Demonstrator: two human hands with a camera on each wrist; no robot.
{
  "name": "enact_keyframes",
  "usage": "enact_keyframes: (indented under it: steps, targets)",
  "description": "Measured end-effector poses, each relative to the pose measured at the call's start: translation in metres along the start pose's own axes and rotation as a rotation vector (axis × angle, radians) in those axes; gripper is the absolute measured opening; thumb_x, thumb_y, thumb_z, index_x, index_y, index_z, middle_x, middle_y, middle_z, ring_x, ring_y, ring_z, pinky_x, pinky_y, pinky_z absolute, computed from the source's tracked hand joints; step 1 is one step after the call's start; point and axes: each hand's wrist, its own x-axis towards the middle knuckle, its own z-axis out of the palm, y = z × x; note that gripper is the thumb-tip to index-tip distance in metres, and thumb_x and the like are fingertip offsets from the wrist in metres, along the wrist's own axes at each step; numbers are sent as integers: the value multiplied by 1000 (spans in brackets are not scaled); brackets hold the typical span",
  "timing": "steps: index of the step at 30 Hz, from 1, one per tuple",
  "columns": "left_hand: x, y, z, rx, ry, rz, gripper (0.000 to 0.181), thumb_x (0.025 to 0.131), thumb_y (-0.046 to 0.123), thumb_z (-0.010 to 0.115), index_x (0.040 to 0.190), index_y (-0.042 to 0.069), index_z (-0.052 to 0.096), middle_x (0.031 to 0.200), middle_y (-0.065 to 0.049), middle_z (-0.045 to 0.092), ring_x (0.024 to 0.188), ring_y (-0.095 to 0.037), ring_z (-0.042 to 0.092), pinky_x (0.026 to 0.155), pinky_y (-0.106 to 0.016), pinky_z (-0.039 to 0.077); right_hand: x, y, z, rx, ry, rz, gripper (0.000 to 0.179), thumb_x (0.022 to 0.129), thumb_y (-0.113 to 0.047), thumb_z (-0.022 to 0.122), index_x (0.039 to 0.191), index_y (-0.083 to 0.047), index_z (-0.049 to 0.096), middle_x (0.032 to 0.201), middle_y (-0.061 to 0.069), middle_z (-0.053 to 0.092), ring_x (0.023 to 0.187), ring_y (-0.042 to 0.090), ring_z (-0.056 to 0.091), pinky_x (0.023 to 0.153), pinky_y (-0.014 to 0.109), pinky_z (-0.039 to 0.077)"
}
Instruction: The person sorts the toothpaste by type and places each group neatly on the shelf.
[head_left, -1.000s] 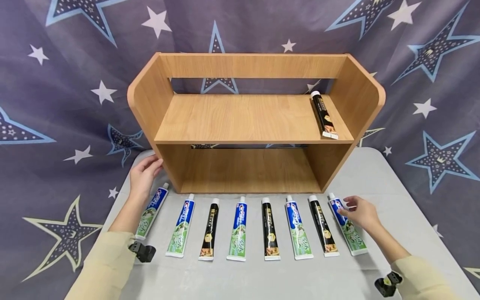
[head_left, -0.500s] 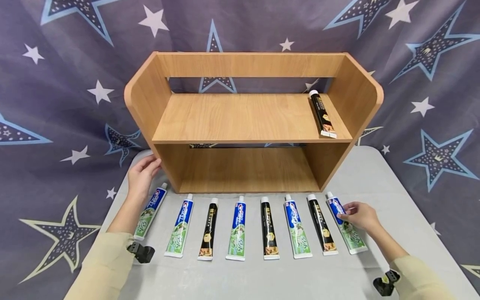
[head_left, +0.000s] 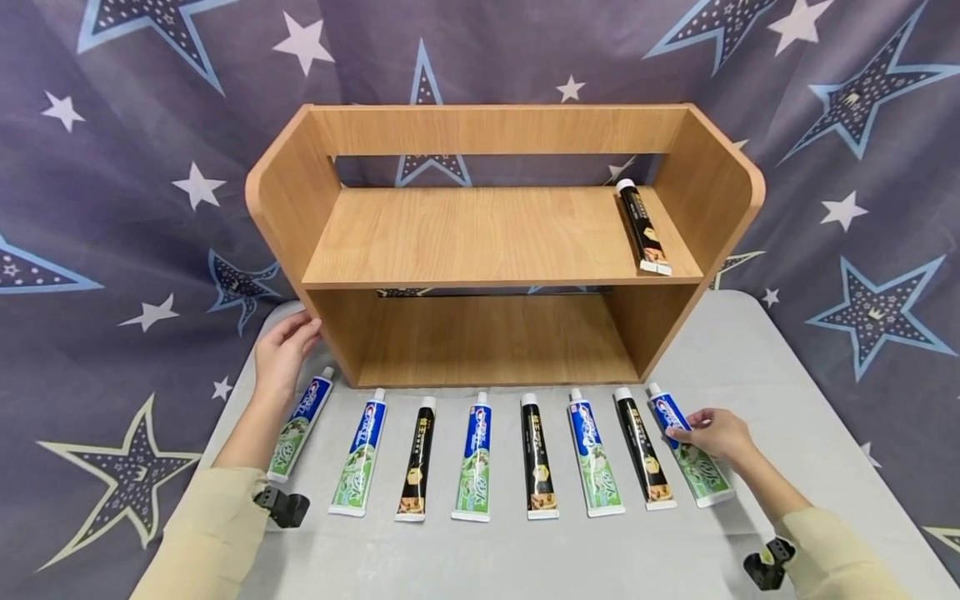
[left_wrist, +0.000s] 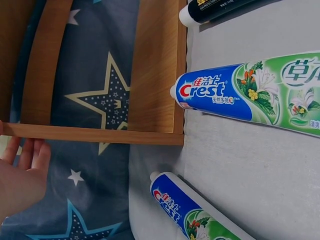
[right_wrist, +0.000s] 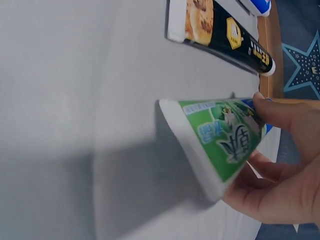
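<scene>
My right hand (head_left: pixel 722 433) pinches a blue-and-green Crest toothpaste tube (head_left: pixel 703 477) at the right end of a row. In the right wrist view the thumb lies over this tube (right_wrist: pixel 225 135) and the fingers reach beneath; its flat white end is tilted off the cloth. At the left, my left hand (head_left: pixel 281 354) grips the front edge of the wooden shelf's side panel (left_wrist: pixel 95 134), fingers on the outer face, the thumb mostly out of the left wrist view. Beside that forearm lies another Crest tube (head_left: pixel 302 425). A black toothpaste tube (head_left: pixel 642 227) rests on the upper shelf board (head_left: pixel 480 237), at the right.
Between the hands, Crest tubes (head_left: pixel 360 454) and black tubes (head_left: pixel 417 458) lie in a row on the grey-white tablecloth (head_left: pixel 525 558), caps towards the shelf. The lower compartment (head_left: pixel 495 337) opens towards them. A star-patterned curtain (head_left: pixel 112 350) hangs behind the table.
My right hand has closed in on the rightmost Crest tube, taken hold of it and shifted its cap end slightly left. The left hand stays at the shelf's side.
</scene>
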Motion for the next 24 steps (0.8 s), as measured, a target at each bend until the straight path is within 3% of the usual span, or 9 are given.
enact_keyframes:
  steps: [7, 15, 24]
  targets:
    - [0, 1, -1, 12, -7, -5, 38, 90, 15, 66, 125, 3, 60, 94, 16, 63, 87, 3, 64, 85, -9, 54, -3, -11, 4, -19, -10, -15, 59, 77, -38, 77, 105, 11, 58, 101, 30, 63, 80, 29, 61, 63, 30, 52]
    - [1, 0, -2, -17, -7, -6, 28, 91, 11, 64, 118, 5, 62, 91, 17, 64, 83, 3, 66, 83, -9, 54, -8, -16, 8, -46, -19, -7, 59, 81, -32, 74, 110, 16, 55, 99, 32, 62, 78, 31, 63, 67, 37, 57]
    - [2, 0, -1, -28, 0, -11, 37, 90, 11, 65, 125, 1, 59, 90, 16, 64, 85, 1, 66, 83, -9, 54, -9, -13, 4, 7, -48, 2, 56, 83, -28, 71, 111, 18, 54, 99, 33, 62, 80, 30, 63, 69, 38, 58]
